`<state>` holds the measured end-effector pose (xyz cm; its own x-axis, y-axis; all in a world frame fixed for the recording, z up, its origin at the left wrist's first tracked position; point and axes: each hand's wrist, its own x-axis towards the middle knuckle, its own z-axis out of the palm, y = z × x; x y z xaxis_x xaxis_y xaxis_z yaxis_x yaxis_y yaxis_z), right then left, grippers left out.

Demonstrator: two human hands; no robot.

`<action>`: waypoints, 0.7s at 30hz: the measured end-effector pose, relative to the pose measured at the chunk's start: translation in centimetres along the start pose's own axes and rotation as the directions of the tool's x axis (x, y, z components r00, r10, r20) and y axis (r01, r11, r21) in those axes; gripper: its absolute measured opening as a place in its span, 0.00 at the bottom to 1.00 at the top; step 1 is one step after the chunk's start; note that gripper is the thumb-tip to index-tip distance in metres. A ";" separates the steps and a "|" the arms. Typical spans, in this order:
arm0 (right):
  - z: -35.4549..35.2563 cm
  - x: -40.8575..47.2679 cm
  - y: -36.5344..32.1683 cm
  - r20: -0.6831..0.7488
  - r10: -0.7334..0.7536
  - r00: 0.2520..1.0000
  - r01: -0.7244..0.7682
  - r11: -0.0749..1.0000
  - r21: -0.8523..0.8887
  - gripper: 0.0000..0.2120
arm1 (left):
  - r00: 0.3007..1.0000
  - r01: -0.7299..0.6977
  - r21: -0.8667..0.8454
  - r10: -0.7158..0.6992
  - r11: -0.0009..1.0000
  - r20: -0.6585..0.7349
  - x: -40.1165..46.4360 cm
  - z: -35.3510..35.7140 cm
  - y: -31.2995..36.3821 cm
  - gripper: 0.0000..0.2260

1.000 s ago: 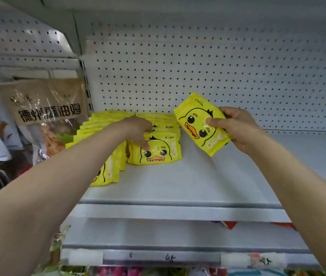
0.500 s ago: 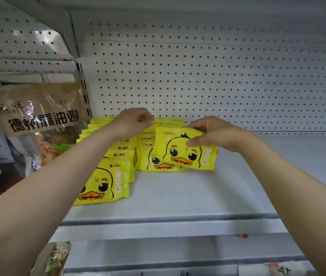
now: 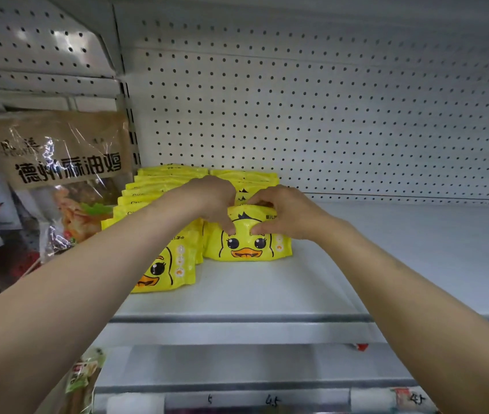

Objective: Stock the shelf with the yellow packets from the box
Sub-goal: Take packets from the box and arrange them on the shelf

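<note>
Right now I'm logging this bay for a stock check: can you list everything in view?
Front packet: one, yellow with a duck face, upright at the front of the right row.
Other packets: count unclear, yellow, two rows running to the back panel.
Shelf: one, white, bare to the right.
Back panel: one, white, perforated.
Brown bag: one, hanging at left.
Price strip: one, below, with handwritten numbers.
Left hand: fingers pinch the front packet's top.
Right hand: same, from the right.

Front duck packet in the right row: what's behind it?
Behind the front packet more yellow packets stand in a row to the pegboard. Both hands cover the middle ones; count unclear.
</note>
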<state>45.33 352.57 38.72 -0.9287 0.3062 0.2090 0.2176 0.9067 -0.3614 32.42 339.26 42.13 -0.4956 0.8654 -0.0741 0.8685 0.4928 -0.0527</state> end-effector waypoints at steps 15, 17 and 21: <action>-0.9 -5.0 -1.4 -0.213 -0.145 0.966 0.064 0.936 -0.346 0.28 | 0.862 0.219 -0.137 -0.258 0.966 -0.437 -8.1 3.2 4.6 0.31; -1.6 -6.8 -2.2 -0.222 -0.185 0.957 0.109 0.943 -0.316 0.26 | 0.851 0.232 -0.185 -0.291 0.955 -0.436 -10.9 3.3 5.6 0.32; -1.8 -11.0 -4.4 -0.212 -0.276 0.937 0.205 0.929 -0.307 0.23 | 0.799 0.281 -0.253 -0.372 0.926 -0.472 -17.2 4.2 6.8 0.29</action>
<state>55.09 345.78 39.62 -0.8673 0.0978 0.4882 0.1040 0.9945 -0.0144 46.82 327.35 38.82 -0.7149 0.5511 0.4303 0.6668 0.7225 0.1825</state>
